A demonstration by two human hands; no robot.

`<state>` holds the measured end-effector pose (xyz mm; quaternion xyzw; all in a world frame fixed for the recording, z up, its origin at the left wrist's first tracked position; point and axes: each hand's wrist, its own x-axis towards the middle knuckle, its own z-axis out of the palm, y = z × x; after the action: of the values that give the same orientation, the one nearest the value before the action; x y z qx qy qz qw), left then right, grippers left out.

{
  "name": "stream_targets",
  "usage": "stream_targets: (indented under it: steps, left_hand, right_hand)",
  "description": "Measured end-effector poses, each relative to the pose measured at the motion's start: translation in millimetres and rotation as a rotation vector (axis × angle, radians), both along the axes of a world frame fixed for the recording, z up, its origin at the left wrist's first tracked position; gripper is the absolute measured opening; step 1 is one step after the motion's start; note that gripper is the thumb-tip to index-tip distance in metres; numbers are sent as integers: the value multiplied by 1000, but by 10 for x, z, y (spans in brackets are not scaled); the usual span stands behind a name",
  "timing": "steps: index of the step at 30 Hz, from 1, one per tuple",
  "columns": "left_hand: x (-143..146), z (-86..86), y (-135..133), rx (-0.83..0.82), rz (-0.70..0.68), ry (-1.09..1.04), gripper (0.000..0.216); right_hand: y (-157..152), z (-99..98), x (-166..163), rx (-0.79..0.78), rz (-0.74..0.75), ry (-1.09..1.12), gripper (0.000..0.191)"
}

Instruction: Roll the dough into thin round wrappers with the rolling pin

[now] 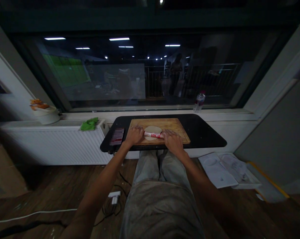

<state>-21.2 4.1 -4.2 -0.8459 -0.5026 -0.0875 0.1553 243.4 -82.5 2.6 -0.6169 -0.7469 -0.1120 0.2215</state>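
Observation:
A flat round of pale dough (153,129) lies on the wooden cutting board (176,123). Across it rests a slim red-and-white roller (153,134), lying roughly level from side to side. My left hand (136,134) is closed over the roller's left end, and my right hand (172,138) over its right end. Dusty white traces show on the fingers of both hands. The roller's two ends are hidden under the hands; its middle crosses the lower half of the dough.
The board lies on a black table (202,132) above my lap. A phone (117,136) lies left of the board. A green cloth (89,123) and a white tub (47,115) rest on the radiator. A bottle (199,101) stands on the windowsill. Cables and a white plug (114,196) lie on the floor.

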Motion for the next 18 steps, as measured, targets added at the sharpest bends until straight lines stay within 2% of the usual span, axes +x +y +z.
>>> stream_targets:
  steps: [5, 18]
  left_hand:
    - [-34, -55, -48, 14, -35, -60, 39]
    - [-48, -137, -271, 57, 26, -274, 43]
  right_hand:
    - [-37, -120, 24, 67, 45, 9, 54]
    - [-177, -334, 60, 171, 116, 69, 53]
